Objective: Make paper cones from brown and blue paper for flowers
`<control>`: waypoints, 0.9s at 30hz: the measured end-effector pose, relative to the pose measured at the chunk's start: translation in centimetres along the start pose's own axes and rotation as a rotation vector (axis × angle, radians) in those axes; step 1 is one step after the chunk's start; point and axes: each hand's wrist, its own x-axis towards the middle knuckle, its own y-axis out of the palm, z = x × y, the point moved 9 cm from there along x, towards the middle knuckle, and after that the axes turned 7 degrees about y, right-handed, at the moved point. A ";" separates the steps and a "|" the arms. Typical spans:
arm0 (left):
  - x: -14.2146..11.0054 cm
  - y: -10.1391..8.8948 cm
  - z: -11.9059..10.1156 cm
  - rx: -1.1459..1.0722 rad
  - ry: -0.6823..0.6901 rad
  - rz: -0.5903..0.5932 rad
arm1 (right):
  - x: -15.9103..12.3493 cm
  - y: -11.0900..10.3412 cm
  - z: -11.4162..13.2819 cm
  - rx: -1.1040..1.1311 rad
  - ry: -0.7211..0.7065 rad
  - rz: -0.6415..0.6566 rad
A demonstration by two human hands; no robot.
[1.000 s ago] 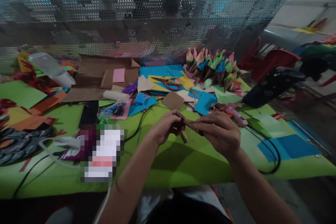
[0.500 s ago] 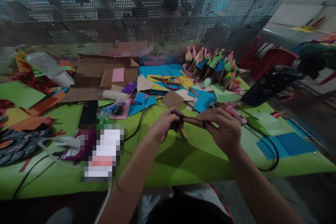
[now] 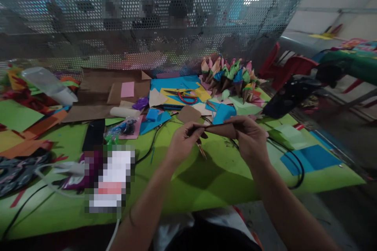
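Observation:
A brown paper cone [image 3: 222,130] is stretched between my two hands above the green table. My left hand [image 3: 187,141] pinches its narrow end on the left. My right hand [image 3: 250,137] grips the wide end, with the fingers over the rim and the thumb partly hidden. A thin brown stick-like thing [image 3: 202,151] juts down below my left fingers; whether that hand holds it I cannot tell. Just beyond my hands lies a piece of brown paper [image 3: 189,114]. Blue paper [image 3: 224,113] lies behind my right hand.
Several finished-looking paper cones with coloured tops [image 3: 229,74] stand at the back right. Red-handled scissors [image 3: 186,96] rest on yellow paper. A blurred-out phone [image 3: 113,180] with a cable lies left of my arm. A clear bottle [image 3: 48,84] and a perforated metal screen [image 3: 132,31] are behind.
The brown paper has turned from a flat-looking roll into a visible cone, and my right hand has shifted to its wide end. The camera view has swung slightly right.

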 end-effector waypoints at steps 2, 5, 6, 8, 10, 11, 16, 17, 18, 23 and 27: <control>0.1 -0.1 0.2 0.000 -0.004 -0.010 | 0.0 0.1 -0.2 0.016 0.027 0.013; 0.2 -0.2 0.3 0.014 -0.006 -0.012 | -0.1 0.2 -0.2 0.027 0.033 0.015; 0.3 -0.2 0.3 0.020 -0.011 -0.010 | -0.1 0.1 -0.1 0.023 0.028 0.015; 0.2 -0.2 0.4 0.037 -0.022 -0.015 | -0.1 0.1 0.0 0.000 0.014 0.018; 0.2 -0.4 0.4 0.057 -0.025 -0.032 | -0.1 0.1 0.2 -0.036 -0.014 0.020; 0.2 -0.5 0.4 0.066 -0.021 -0.043 | -0.2 0.1 0.2 -0.053 -0.029 0.021; 0.2 -0.6 0.1 0.091 0.000 -0.055 | -0.3 0.1 0.4 -0.094 -0.063 0.030; 0.2 -0.6 0.1 0.094 0.003 -0.054 | -0.3 0.2 0.4 -0.098 -0.064 0.038; 0.2 -0.7 0.1 0.096 0.005 -0.055 | -0.3 0.3 0.5 -0.099 -0.064 0.046; 0.3 -1.0 0.0 0.136 0.021 -0.059 | -0.2 0.4 0.9 -0.116 -0.064 0.047; 0.2 -1.0 -0.1 0.173 0.022 -0.037 | -0.1 0.7 1.3 -0.147 -0.056 0.049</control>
